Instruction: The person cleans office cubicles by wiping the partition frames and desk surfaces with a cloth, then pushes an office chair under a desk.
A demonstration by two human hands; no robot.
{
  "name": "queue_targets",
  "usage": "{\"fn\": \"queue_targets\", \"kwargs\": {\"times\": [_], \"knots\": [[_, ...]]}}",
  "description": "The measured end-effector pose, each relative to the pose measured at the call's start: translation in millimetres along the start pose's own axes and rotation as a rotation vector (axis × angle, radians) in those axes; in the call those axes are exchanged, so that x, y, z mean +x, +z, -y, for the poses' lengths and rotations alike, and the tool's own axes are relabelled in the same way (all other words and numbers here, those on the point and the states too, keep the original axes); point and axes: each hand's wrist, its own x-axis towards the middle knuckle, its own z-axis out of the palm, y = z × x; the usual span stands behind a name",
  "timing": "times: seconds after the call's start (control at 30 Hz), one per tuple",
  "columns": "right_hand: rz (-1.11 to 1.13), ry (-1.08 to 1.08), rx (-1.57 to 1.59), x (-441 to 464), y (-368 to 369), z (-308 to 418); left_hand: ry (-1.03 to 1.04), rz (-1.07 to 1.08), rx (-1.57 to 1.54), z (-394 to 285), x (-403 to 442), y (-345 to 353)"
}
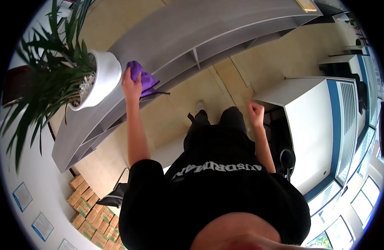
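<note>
Cloth (147,82), purple and bunched, lies at the near edge of the grey surface (158,38), just right of the white pot (109,76). The left fingers grasp its left side; whether they pinch one layer or several cannot be told. The right hand (256,114) is loosely clenched, well apart from the cloth and with nothing visible in it. For good control, the left palm would best sit flatter, spreading the folds so pressure is even, with light strokes along the edge and the knuckles clear of the pot. The loose lower part seems to reach past the edge and could drag if not gathered. Its long axis slants from far left to near right, the pointed corner aimed right.
</note>
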Motion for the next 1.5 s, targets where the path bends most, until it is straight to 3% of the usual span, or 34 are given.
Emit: {"fn": "queue_targets", "kwargs": {"times": [0.07, 0.17, 0.27, 0.4, 0.47, 0.57, 0.67, 0.73, 0.8, 0.87, 0.93, 1.13, 1.2, 1.23, 1.27, 1.33, 1.4, 1.47, 1.5], "knots": [[0.035, 0.053, -0.025, 17, 18, 13, -0.036, -0.017, 0.032, 33, 33, 41], [0.047, 0.075, -0.150, 51, 29, 9, -0.355, -0.016, 0.230, 93, 60, 135], [-0.009, 0.160, -0.121, 88, 29, -13, -0.365, -0.168, 0.252, 83, 113, 155], [-0.017, 0.201, -0.146, 151, 15, -31, -0.359, -0.108, 0.321, 75, 208, 193], [-0.115, 0.198, -0.175, 179, 1, -34, -0.288, -0.014, 0.224, 29, 235, 211], [-0.234, 0.309, -0.052, 199, -4, -31, 0.135, -0.025, 0.171, -58, 230, 261], [-0.277, 0.357, -0.004, 209, 7, -21, 0.253, 0.338, -0.280, -186, 191, 273], [-0.247, 0.245, -0.183, 206, 22, 4, 0.549, 0.554, -0.488, -235, 161, 298], [-0.285, 0.294, -0.088, 191, 34, 17, 0.815, 0.650, -0.500, -263, 124, 322], [-0.308, 0.253, -0.021, 173, 53, 37, 0.782, 0.850, -0.576, -262, 96, 331], [-0.358, 0.280, -0.081, 148, 63, 25, 0.697, 0.765, -0.677, -232, 81, 330], [-0.510, 0.527, -0.116, 71, 85, -15, 0.731, 0.686, -0.711, -186, 143, 180], [-0.483, 0.572, -0.038, 73, 88, 3, 0.598, 0.512, -0.645, -154, 159, 152], [-0.403, 0.465, -0.185, 81, 79, 7, 0.543, 0.360, -0.557, -134, 167, 150], [-0.300, 0.418, -0.241, 89, 67, 17, 0.472, 0.219, -0.469, -114, 175, 149], [-0.218, 0.322, -0.305, 121, 24, 59, 0.363, 0.194, -0.436, -92, 190, 140], [-0.418, 0.101, -0.276, 150, -47, 65, 0.296, 0.276, -0.407, -53, 183, 172], [-0.696, -0.087, -0.107, 169, -155, 51, 0.348, 0.254, 0.038, -42, 165, 209], [-0.887, -0.154, -0.093, 181, -192, 87, 0.383, 0.198, 0.099, -48, 162, 224]]}}
